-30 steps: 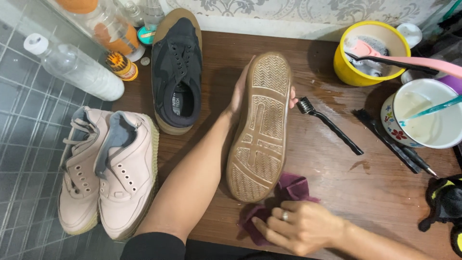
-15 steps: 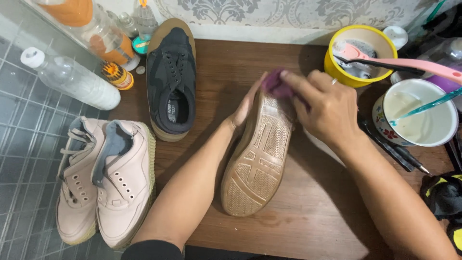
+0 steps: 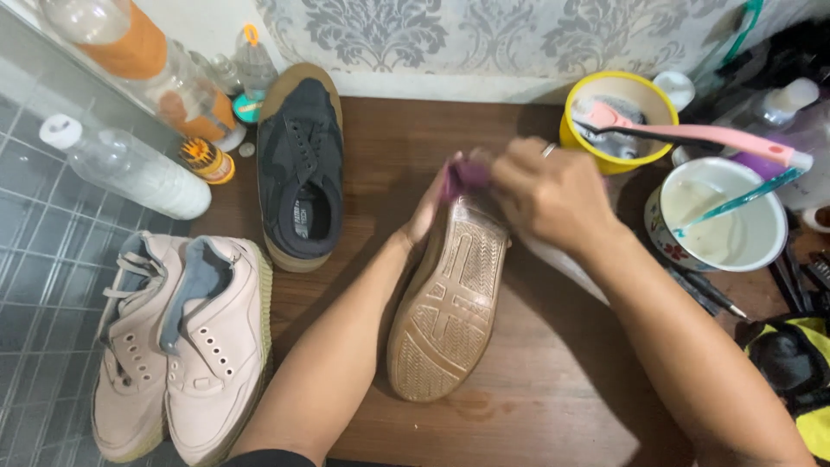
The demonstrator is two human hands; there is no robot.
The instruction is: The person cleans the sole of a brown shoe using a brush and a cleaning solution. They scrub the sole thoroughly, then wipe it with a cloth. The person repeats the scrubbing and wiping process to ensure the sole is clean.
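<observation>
Over the toe of the upturned shoe (image 3: 450, 303), right-hand fingers (image 3: 519, 177) pinch the purple cloth (image 3: 465, 175).

I'm looking at a home shoe-cleaning corner: a wooden counter (image 3: 553, 406) against patterned wallpaper (image 3: 450, 35), grey floor tiles (image 3: 43, 259), pairs of shoes, a yellow tub (image 3: 577, 130) of brushes, and bottles along the wall.

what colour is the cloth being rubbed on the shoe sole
Dark purple-maroon cloth, seen in the head view.
</observation>
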